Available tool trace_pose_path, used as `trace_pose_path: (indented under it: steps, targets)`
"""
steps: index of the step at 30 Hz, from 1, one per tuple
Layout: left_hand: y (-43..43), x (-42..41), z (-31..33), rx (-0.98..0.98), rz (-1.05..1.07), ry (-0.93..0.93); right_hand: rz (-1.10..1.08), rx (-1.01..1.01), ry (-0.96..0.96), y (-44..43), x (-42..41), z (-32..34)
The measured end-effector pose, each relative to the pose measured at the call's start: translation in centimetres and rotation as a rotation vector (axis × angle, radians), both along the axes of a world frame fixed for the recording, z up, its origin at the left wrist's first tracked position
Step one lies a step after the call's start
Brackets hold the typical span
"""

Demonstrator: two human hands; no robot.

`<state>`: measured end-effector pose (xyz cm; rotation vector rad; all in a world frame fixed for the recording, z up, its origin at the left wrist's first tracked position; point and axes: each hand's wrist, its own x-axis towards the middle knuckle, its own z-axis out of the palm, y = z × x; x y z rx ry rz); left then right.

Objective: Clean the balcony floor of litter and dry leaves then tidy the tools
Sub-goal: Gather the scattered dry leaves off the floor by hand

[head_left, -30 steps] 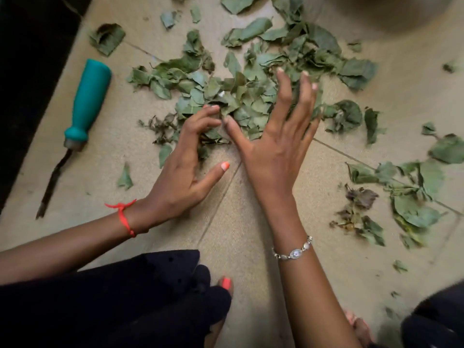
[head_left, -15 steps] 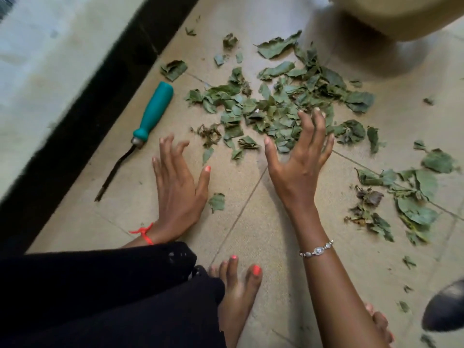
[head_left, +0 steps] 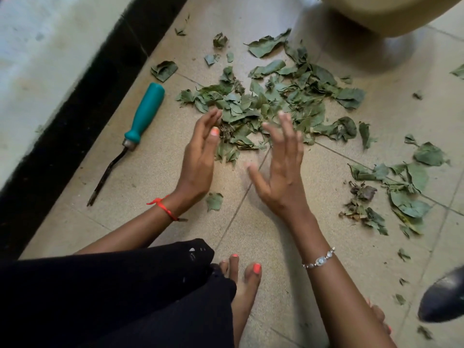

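A pile of dry green leaves (head_left: 273, 104) lies on the tiled balcony floor (head_left: 276, 247) in the middle of the view. My left hand (head_left: 200, 156) stands on its edge at the pile's near left side, fingers straight, touching the leaves. My right hand (head_left: 281, 167) hovers at the pile's near right side with fingers spread and holds nothing. A smaller scatter of leaves (head_left: 401, 192) lies to the right. One single leaf (head_left: 214, 200) sits beside my left wrist. A tool with a teal handle (head_left: 143, 116) and dark metal blade lies on the floor at the left.
A black skirting strip (head_left: 75, 116) and a pale wall run along the left. A beige pot base (head_left: 376, 13) stands at the top right. A dark rounded object (head_left: 444, 300) sits at the right edge. My bare feet (head_left: 243, 280) and black clothing fill the bottom.
My left hand has lifted off the floor, turned onto its edge and moved up to the pile. My right hand has stayed near the pile's front with its fingers spread.
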<state>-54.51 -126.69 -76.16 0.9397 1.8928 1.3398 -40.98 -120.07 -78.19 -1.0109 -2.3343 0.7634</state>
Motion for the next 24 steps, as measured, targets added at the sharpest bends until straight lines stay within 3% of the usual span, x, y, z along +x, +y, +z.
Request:
trace_pose_path:
  steps: [3,7,16,19,24]
  targets:
    - [-0.8,-1.9,-0.2,0.061,0.018,-0.095,0.181,0.057,-0.118,-2.2,-0.7,-0.4]
    - [-0.9,-3.3,-0.4,0.084,0.055,-0.019,0.271,0.222,-0.249,-4.3,-2.1,-1.7]
    - [1.6,-4.8,-0.4,0.008,0.006,0.210,-0.083,0.295,-0.302,1.9,-6.3,-1.5]
    - [3.4,-6.0,-0.4,-0.124,0.008,0.396,-0.142,0.302,-0.314,4.4,-6.8,-1.4]
    - [7.4,-7.4,0.1,-0.378,0.045,0.505,-0.179,0.259,-0.325,5.7,-6.2,-1.9]
